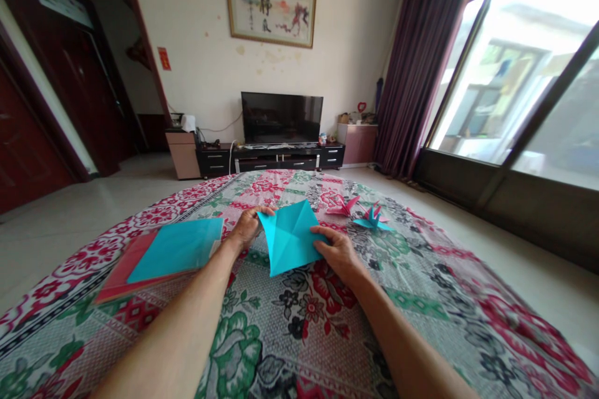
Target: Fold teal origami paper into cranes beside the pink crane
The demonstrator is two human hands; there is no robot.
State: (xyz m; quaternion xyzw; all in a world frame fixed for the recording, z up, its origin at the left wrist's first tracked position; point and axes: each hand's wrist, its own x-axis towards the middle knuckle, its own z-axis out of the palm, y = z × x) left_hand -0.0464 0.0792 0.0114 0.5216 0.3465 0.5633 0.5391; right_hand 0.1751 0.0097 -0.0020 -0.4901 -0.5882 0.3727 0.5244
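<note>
Between my two hands is a square sheet of turquoise origami paper (pixel 292 240), unfolded, with crease lines crossing at its middle. My left hand (pixel 250 226) pinches its left corner. The opposite edge is gripped by my right hand (pixel 339 252), thumb and fingers closed on it. Left of my left forearm lies a stack of paper, with a turquoise sheet (pixel 175 249) on top and red sheets (pixel 122 268) under it. Beyond my right hand stand folded paper cranes: a turquoise crane (pixel 373 219) and a pink crane (pixel 345 206), with more pink paper behind.
A round table with a flowered cloth (pixel 281 343) carries everything. Past its far edge are a low black TV stand (pixel 281 159) and a television (pixel 282 118). A purple curtain (pixel 412 68) and a large window (pixel 524 75) are at the right, dark red doors (pixel 77 87) at the left.
</note>
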